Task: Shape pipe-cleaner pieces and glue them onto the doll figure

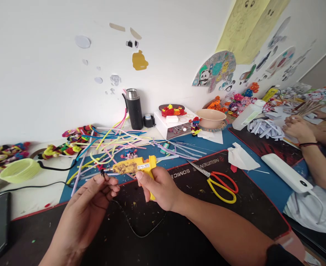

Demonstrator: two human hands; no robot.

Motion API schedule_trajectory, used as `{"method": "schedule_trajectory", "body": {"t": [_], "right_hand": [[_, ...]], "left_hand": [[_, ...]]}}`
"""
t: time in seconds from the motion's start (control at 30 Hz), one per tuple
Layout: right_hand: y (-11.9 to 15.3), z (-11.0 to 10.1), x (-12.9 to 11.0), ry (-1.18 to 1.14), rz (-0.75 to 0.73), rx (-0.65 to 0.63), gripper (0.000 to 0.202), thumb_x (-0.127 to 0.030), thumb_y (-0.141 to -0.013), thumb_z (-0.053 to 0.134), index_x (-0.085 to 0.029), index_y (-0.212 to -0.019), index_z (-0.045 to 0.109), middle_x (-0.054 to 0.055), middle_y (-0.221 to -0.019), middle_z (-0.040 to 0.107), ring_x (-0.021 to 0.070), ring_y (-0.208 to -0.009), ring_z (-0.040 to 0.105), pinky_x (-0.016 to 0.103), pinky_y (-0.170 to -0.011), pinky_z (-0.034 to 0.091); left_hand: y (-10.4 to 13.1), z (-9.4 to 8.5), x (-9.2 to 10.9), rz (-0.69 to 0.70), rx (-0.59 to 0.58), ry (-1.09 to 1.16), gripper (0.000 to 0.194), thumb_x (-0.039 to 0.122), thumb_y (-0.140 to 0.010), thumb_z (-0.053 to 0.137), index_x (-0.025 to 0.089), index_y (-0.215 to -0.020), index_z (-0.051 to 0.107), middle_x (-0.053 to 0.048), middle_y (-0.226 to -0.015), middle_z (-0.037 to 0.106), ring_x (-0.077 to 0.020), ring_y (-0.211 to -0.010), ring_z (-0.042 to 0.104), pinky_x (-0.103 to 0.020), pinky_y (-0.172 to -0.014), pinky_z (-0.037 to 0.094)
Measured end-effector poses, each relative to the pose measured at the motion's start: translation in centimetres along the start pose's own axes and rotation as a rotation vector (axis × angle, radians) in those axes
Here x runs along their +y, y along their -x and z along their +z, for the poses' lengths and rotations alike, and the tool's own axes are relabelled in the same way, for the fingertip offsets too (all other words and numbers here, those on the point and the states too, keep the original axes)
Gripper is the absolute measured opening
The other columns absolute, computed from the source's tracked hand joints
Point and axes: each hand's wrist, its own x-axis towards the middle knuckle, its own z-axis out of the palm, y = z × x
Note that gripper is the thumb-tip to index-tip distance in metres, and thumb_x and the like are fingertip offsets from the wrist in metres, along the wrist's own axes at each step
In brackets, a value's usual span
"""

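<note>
My right hand (161, 186) is wrapped round the handle of a yellow glue gun (132, 165), its nozzle pointing left. The gun's body is stained brown, and a clear glue stick juts from its back. My left hand (92, 195) pinches a small black piece (103, 173) between thumb and forefinger, right at the nozzle tip. The piece looks like bent pipe cleaner, though its exact kind is hard to make out. Behind the gun lies a small figure with a white face (130, 154). Scissors (218, 183) with red and yellow handles rest on the black mat to the right.
Loose pipe cleaners (110, 142) spread across the blue mat (251, 147). A black thermos (134, 111), white box (163, 123) and pink bowl (211, 118) stand along the wall. A cable (135, 232) loops over the black mat (190, 236). At right are another person's hands (298, 129).
</note>
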Motion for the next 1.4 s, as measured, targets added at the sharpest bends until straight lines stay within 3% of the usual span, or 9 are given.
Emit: {"method": "schedule_trajectory", "body": {"t": [0.37,1.2,1.4], "right_hand": [[0.0,0.0,-0.1,-0.006,0.005,-0.002,0.069,-0.089,-0.098,0.058,-0.024,-0.073,0.059,-0.004,-0.048,0.053,0.0126,-0.046,0.048,0.03,-0.055,0.042],[0.1,0.1,-0.2,-0.007,-0.015,-0.029,0.072,-0.091,-0.095,0.061,-0.023,-0.071,0.059,-0.004,-0.048,0.053,0.0121,-0.046,0.051,0.028,-0.052,0.041],[-0.2,0.0,0.2,-0.149,-0.006,-0.079,0.072,-0.09,-0.095,0.062,-0.022,-0.074,0.063,-0.004,-0.045,0.053,0.0101,-0.038,0.041,0.027,-0.043,0.033]], "left_hand": [[-0.1,-0.3,-0.1,0.004,-0.016,-0.011,0.043,0.05,-0.061,0.109,0.022,-0.079,0.083,-0.003,-0.08,0.079,-0.0202,-0.074,0.073,-0.029,-0.067,0.067],[0.0,0.5,0.4,0.026,0.035,-0.05,0.054,0.056,-0.044,0.113,0.022,-0.073,0.083,-0.004,-0.075,0.081,-0.0193,-0.069,0.075,-0.026,-0.065,0.067],[-0.1,0.7,0.4,0.012,0.048,-0.058,0.058,0.056,-0.038,0.115,0.02,-0.072,0.083,-0.004,-0.075,0.081,-0.0189,-0.068,0.074,-0.025,-0.064,0.067]]}}
